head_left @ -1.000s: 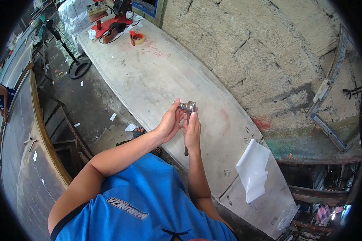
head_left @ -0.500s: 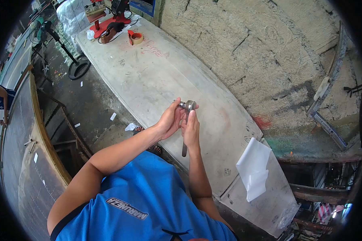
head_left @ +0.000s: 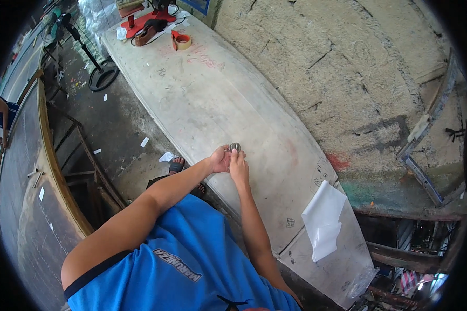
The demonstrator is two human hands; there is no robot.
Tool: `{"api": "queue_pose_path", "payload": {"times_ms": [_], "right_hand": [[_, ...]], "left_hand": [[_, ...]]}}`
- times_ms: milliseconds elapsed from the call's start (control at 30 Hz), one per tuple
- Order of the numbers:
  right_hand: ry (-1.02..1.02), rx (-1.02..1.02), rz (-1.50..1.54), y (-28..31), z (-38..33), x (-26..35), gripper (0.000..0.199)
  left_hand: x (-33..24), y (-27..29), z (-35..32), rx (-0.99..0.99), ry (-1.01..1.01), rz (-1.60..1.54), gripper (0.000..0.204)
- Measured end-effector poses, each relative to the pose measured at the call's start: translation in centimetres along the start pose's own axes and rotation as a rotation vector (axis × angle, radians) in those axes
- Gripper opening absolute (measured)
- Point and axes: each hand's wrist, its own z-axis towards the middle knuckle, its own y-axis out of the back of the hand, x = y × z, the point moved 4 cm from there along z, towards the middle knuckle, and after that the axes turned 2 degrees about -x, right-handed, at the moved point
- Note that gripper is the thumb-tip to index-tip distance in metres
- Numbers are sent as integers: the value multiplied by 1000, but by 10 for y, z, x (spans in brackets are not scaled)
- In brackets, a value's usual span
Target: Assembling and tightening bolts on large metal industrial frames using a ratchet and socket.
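Note:
Both my hands meet over the near edge of a long white workbench [head_left: 202,98]. My left hand [head_left: 220,159] and my right hand [head_left: 238,165] together grip a small round metal part [head_left: 235,146] that pokes up between the fingertips. Whether anything hangs below the hands is hidden. My forearms and blue shirt fill the lower part of the view.
A white sheet of paper [head_left: 324,220] lies on the bench to my right, above a clear plastic bag [head_left: 355,274]. At the far end stand a red tool [head_left: 145,23] and a tape roll [head_left: 181,40]. A rough wall [head_left: 347,78] runs behind; a sandalled foot [head_left: 175,166] shows on the floor.
The hands stay together on the metal part. A thin dark rod that hung below them earlier no longer shows.

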Motion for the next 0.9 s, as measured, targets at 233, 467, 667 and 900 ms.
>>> {"api": "queue_pose_path", "payload": {"times_ms": [233, 467, 667, 900], "right_hand": [[28, 64, -131, -37, 5, 0, 58], [98, 58, -207, -30, 2, 22, 54], [151, 110, -277, -47, 7, 26, 52], [4, 131, -240, -39, 3, 24, 50]], "left_hand": [[-1, 49, 10, 1, -39, -173, 68], [-7, 46, 0, 46, -111, -119, 65], [2, 79, -9, -115, 58, 51, 81], [-28, 88, -75, -239, 86, 261, 80]]}}
